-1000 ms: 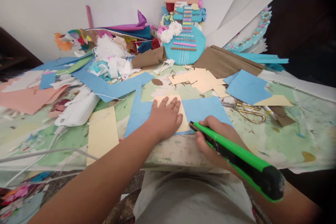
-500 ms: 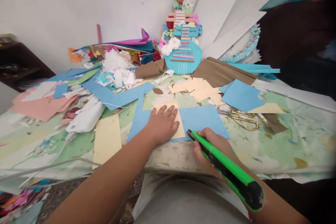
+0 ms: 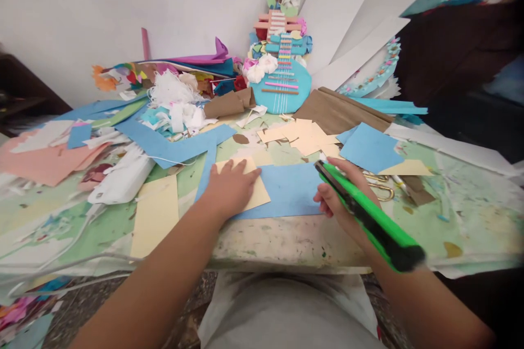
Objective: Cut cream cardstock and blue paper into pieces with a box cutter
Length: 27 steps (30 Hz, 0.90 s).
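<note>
My right hand [image 3: 342, 214] grips the green cutter [image 3: 375, 215], its tip farther from me than half a second ago, while my left hand [image 3: 230, 188] lies with fingers spread on the cream card [image 3: 257, 196], now shifted left and tilted atop the blue paper [image 3: 290, 185]. A stained strip of table [image 3: 286, 240] separates that paper from the near edge; paper scraps [image 3: 310, 137] and a turquoise guitar [image 3: 302, 86] crowd toward the white wall [image 3: 106, 0].

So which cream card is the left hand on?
The cream card on the blue sheet, with the left hand spread on it. No hand rests on the long cream card at left, the cream scraps behind or the cream piece at right.
</note>
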Motion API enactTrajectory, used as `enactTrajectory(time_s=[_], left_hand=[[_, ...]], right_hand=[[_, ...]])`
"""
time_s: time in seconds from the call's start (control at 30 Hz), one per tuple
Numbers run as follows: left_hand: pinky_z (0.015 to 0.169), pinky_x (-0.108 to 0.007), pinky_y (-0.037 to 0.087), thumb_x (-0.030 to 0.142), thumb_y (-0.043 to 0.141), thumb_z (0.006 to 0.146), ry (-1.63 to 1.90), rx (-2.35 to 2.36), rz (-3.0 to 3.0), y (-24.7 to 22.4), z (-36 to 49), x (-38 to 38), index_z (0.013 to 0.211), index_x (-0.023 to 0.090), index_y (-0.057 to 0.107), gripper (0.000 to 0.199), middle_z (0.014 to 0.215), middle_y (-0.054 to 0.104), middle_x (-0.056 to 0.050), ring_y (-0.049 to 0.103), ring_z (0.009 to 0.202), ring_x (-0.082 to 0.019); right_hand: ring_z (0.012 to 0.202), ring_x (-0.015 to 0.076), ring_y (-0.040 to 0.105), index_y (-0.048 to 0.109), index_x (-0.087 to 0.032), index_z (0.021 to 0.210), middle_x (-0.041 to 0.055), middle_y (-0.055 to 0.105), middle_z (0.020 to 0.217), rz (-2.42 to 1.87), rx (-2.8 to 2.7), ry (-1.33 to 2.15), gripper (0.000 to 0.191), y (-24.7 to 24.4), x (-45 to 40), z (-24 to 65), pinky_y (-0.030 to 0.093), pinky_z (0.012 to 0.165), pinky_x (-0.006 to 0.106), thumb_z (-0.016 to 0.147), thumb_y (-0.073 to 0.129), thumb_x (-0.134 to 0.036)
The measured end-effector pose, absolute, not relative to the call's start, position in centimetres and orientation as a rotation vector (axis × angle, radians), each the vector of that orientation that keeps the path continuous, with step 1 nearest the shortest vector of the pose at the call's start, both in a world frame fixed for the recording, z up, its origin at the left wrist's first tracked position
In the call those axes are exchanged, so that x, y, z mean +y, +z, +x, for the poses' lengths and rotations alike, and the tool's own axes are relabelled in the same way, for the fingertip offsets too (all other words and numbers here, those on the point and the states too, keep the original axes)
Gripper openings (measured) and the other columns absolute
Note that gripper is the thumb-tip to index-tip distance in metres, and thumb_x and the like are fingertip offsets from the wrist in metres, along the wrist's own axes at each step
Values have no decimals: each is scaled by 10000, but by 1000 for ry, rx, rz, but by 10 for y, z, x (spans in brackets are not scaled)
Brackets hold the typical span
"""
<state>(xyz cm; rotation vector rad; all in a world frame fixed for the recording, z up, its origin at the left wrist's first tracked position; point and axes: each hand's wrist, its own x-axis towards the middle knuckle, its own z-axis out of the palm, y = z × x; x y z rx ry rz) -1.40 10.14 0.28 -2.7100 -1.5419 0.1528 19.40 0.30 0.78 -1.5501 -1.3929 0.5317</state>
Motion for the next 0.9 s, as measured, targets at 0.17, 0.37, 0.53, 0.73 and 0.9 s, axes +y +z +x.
enactTrajectory(time_s=[0.17, 0.37, 0.53, 0.73, 0.9], left_hand=[[960, -536, 267, 282, 275, 864, 156, -1543, -2656, 28, -19, 104, 1191, 242, 535, 420, 1336, 426, -71, 309, 1245, -336], [1016, -488, 214, 498, 288, 839, 112, -1390, -2887, 11, 18, 117, 1336, 194, 340, 586, 1420, 295, -64, 252, 1281, -287], [1009, -558, 152, 435, 291, 845, 23, -1400, -2861, -6, 19, 119, 1340, 287, 322, 518, 1433, 266, -36, 206, 1293, -301], [993, -597, 142, 420, 220, 880, 96, -1343, -2914, -2, 17, 118, 1353, 229, 312, 518, 1440, 242, -75, 170, 1302, -332], [1001, -597, 105, 439, 206, 887, 142, -1356, -2914, -4, 17, 119, 1366, 246, 276, 521, 1458, 190, -58, 122, 1317, -327]], right_hand=[[761, 192, 629, 449, -239, 973, 37, 625, 886, -1453, -1871, 519, 277, 14, 59, 211, 488, 669, 329, 737, 536, -353], [852, 193, 613, 376, -239, 1036, 56, 612, 967, -1428, -2080, 630, 463, -3, 100, 208, 462, 741, 321, 659, 635, -313], [742, 171, 598, 353, -247, 1005, 19, 609, 876, -1487, -2116, 544, 439, 0, 100, 205, 446, 669, 296, 669, 629, -311], [561, 135, 555, 282, -257, 1004, -46, 569, 710, -1473, -1922, 792, 392, -7, 112, 203, 424, 546, 256, 712, 542, -295], [566, 144, 559, 268, -257, 944, -56, 547, 683, -1469, -1843, 804, 392, -12, 115, 207, 421, 528, 253, 692, 560, -328]])
